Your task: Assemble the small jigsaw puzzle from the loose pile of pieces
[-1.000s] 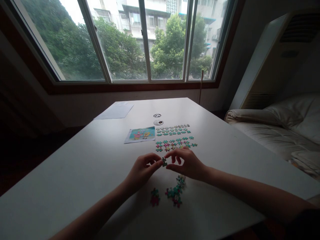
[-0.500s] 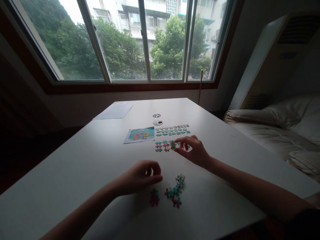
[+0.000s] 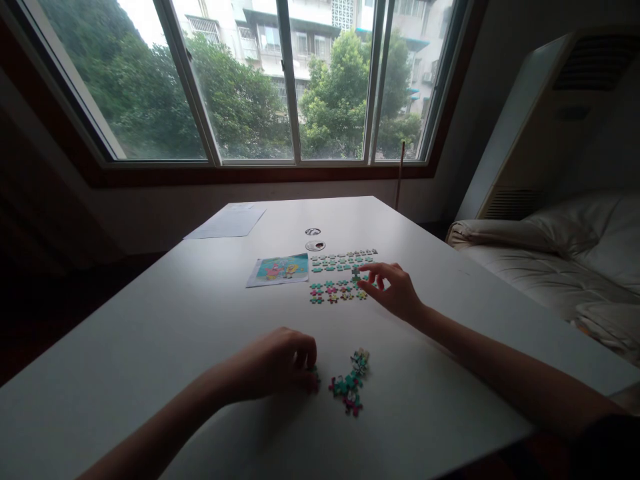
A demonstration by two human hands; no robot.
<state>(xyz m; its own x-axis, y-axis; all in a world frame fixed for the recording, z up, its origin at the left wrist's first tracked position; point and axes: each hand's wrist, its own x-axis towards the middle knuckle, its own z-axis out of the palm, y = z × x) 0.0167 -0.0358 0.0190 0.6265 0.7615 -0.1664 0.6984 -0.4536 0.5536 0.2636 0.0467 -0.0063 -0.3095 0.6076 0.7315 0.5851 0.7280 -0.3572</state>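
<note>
My right hand (image 3: 393,287) is raised over the rows of puzzle pieces, pinching one green puzzle piece (image 3: 355,274) upright between thumb and fingertips. Closer to me, my left hand (image 3: 283,363) has its fingers curled down on a small joined clump of green and pink puzzle pieces (image 3: 315,379), mostly hidden behind the fingers. Just right of that clump lies a larger joined section of puzzle (image 3: 347,383), teal, pink and pale. Loose puzzle pieces (image 3: 330,291) are laid out in rows below and beyond my right hand.
A cartoon picture sheet (image 3: 280,270) lies left of the rows. Two small round items (image 3: 315,246) are behind them on the white table (image 3: 150,333). Papers (image 3: 227,222) rest at the far left edge. A pale sofa (image 3: 540,260) stands to the right.
My left hand has come down toward me onto the small green and pink clump. My right hand has shifted slightly right and up, with the green piece now standing clear in its fingertips.
</note>
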